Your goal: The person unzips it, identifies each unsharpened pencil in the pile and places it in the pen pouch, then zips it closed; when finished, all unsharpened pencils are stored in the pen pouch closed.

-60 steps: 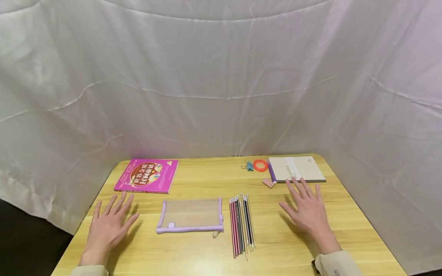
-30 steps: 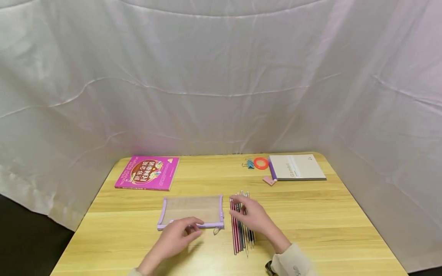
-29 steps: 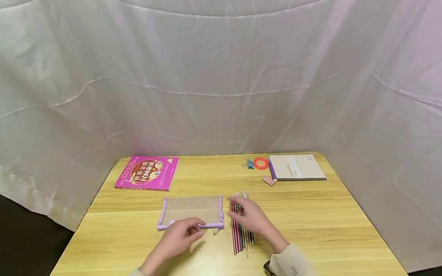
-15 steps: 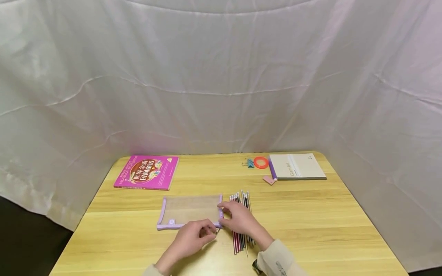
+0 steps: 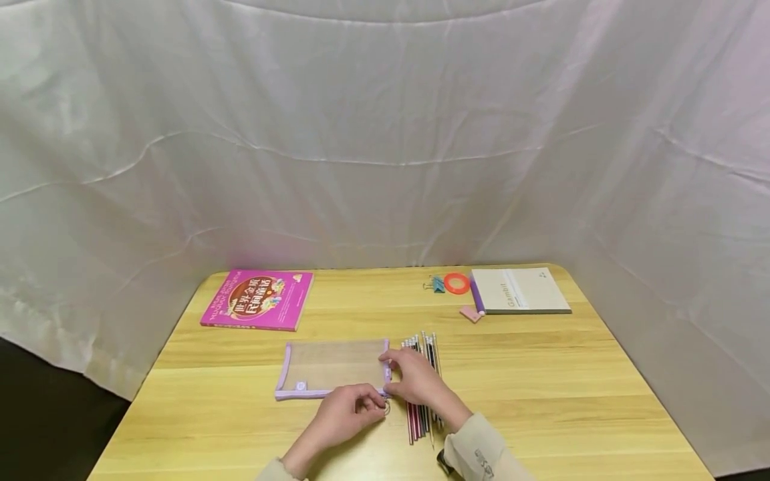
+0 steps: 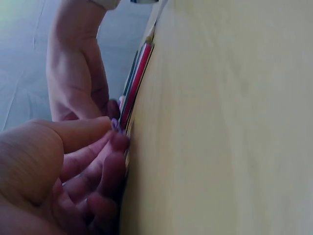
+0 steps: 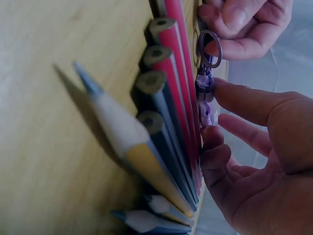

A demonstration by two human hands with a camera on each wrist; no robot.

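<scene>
1. Left hand (image 5: 349,415) sits at the near right corner of the mesh pouch (image 5: 333,367); its fingers curl in at the zipper ring (image 7: 209,48), and the right wrist view shows thumb and forefinger closing on it.
2. Right hand (image 5: 415,378) rests on the pouch's right edge, fingers bent and pinching the lilac trim just above the zipper slider (image 7: 204,83). It appears to brace the pouch.
3. The pouch lies flat on the worktop (image 5: 541,387), near the front middle, purple-edged, with nothing visible inside. Whether the zip is partly open cannot be told from these views.
4. The pencils (image 5: 423,384) lie in a tight row just to the right of the pouch, tips toward the person; the right wrist crosses over them.
5. Elsewhere on the worktop, well apart: a pink book (image 5: 258,300) at far left; a notebook (image 5: 520,290), an orange tape ring (image 5: 456,283), binder clips (image 5: 435,285) and a pink eraser (image 5: 469,313) at far right.
6. Judgement: the step in hand looks like opening the pouch's zip, at its very start.
7. Judgement: the next move calls for a steady pull on the ring along the zip line while the right hand holds the corner down, so the mesh does not bunch or slide into the pencils.
</scene>
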